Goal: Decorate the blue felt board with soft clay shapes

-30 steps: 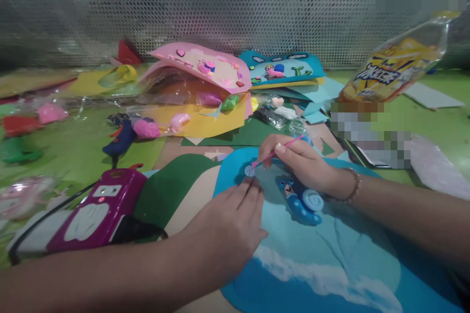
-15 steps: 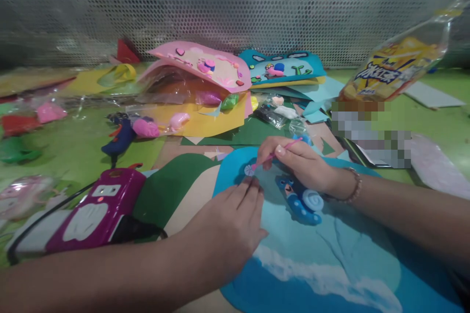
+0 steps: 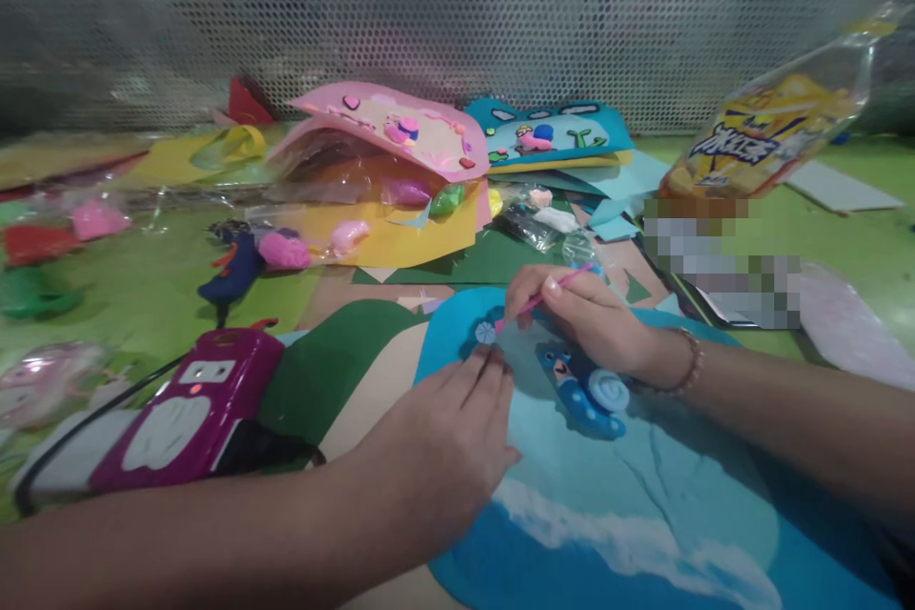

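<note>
Your right hand (image 3: 593, 324) holds a pink stick (image 3: 572, 279) between pinched fingers, its tip beside a pale disc (image 3: 485, 333) near the far left corner of the blue sheet (image 3: 515, 553). Your left hand (image 3: 443, 434) lies just below, fingers together, grip impossible to tell.

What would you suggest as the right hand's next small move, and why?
Perhaps press the pink tool lightly against the pale disc: the right hand holds its tip beside that lined face, and the left hand lies close by.

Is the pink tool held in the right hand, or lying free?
Held: thumb and fingers of the right hand pinch the pink tool.
</note>
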A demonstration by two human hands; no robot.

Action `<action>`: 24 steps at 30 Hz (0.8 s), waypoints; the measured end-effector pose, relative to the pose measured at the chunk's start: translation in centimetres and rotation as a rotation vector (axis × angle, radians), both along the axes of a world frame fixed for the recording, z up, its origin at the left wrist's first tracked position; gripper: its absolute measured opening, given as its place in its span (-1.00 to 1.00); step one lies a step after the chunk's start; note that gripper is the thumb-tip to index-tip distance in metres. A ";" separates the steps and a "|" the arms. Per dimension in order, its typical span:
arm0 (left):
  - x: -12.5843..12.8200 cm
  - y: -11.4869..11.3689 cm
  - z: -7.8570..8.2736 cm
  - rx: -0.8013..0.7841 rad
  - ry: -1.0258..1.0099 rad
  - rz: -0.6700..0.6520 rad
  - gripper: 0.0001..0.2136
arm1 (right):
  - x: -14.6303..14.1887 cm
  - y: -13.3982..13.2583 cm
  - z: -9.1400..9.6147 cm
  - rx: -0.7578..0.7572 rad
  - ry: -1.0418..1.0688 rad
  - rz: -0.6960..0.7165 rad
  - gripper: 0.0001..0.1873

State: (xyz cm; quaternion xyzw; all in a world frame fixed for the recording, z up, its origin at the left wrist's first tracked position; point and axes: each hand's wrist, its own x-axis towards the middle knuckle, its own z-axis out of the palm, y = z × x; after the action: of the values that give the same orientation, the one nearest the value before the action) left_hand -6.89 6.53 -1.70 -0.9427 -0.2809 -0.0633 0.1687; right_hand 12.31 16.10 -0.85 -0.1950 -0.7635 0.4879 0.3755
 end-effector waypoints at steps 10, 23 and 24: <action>0.0 0.1 -0.1 0.019 -0.022 -0.001 -0.58 | 0.1 0.2 -0.1 -0.029 -0.041 0.040 -0.59; -0.1 0.1 -0.1 0.033 0.001 -0.001 -0.58 | -0.1 0.2 0.4 0.027 -0.044 0.033 -0.68; -0.1 0.1 -0.1 0.033 0.003 -0.005 -0.58 | -0.1 0.2 0.5 0.025 -0.050 0.044 -0.68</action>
State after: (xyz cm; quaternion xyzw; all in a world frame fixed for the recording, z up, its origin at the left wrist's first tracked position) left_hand -6.95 6.66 -1.78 -0.9405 -0.2773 -0.0668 0.1847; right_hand 12.20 16.29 -0.40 -0.1856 -0.7826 0.4816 0.3479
